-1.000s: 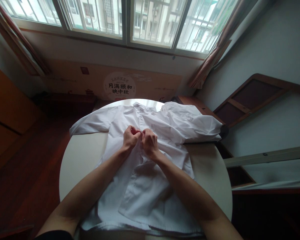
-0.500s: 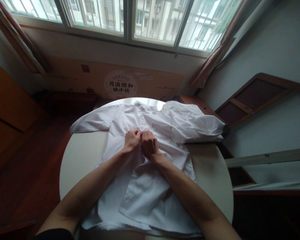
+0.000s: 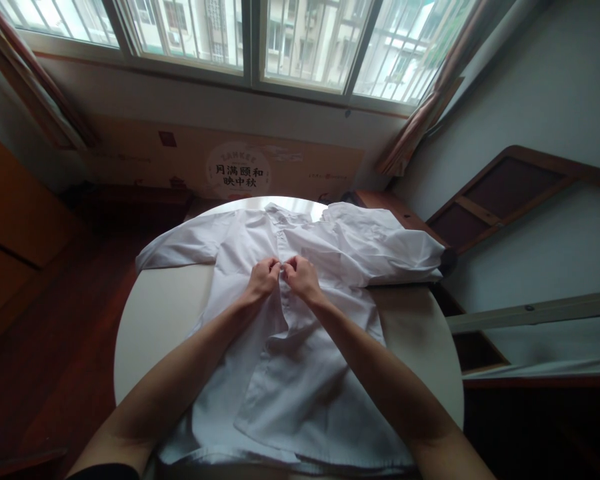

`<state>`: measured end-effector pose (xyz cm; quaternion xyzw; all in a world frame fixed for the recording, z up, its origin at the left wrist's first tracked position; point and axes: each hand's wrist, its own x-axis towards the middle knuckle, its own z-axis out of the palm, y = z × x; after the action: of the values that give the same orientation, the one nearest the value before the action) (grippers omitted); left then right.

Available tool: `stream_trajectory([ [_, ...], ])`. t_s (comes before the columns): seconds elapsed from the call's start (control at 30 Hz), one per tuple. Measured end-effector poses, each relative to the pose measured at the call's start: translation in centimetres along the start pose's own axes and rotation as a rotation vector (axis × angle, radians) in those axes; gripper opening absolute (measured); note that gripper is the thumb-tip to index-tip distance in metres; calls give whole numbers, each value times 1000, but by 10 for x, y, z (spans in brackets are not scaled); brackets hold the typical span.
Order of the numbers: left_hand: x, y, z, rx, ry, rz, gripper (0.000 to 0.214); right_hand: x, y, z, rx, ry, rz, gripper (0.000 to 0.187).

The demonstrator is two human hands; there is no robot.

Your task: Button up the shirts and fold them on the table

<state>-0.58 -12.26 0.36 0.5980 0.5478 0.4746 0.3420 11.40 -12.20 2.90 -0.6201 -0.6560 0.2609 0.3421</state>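
A white shirt (image 3: 300,373) lies spread face up on a round pale table (image 3: 155,320), collar toward the window. Its one sleeve stretches to the table's left edge; the other is bunched at the right. My left hand (image 3: 264,278) and my right hand (image 3: 303,277) meet at the shirt's front placket, mid-chest. Both pinch the fabric edges between fingers and thumb, knuckles almost touching. Whatever sits between the fingertips is hidden. Below my hands the shirt front lies open, one panel folded over.
A cardboard panel (image 3: 240,170) with printed characters leans under the window behind the table. A wooden frame (image 3: 505,193) leans on the right wall. A dark wooden floor (image 3: 55,320) lies to the left, with a brown cabinet at the far left.
Both hands have shifted slightly up the placket toward the collar, and the fingers have loosened from tight fists into a pinch. The shirt has barely moved.
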Motion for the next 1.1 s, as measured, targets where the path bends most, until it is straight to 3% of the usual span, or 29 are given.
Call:
stream_trajectory([
  [0.13,1,-2,-1,-91,-23,-71,13,-10,-3,6,-95,99,-81,11],
  [0.23,2,-5,-2,-157,-23,-71,12,-9,2,10,72,95,-9,9],
  [0.4,4,-10,-7,-58,-107,14,10,5,14,6,552,-207,207,20],
  [0.5,4,-10,-8,164,-71,35,10,9,16,2,594,-281,260,17],
  [0.6,1,-9,-7,438,7,70,13,4,17,-3,345,-102,148,14],
  [0.7,-3,-13,-9,635,10,183,22,-16,27,-14,-94,23,-178,28],
  [0.8,-5,-20,-17,761,-108,272,33,-39,46,-29,-405,-94,-362,46],
  [0.93,4,-28,-27,870,-311,265,47,-57,66,-47,-590,-290,-399,58],
  [1.1,28,-23,-27,998,-422,205,56,-73,62,-56,-679,-241,-474,63],
])
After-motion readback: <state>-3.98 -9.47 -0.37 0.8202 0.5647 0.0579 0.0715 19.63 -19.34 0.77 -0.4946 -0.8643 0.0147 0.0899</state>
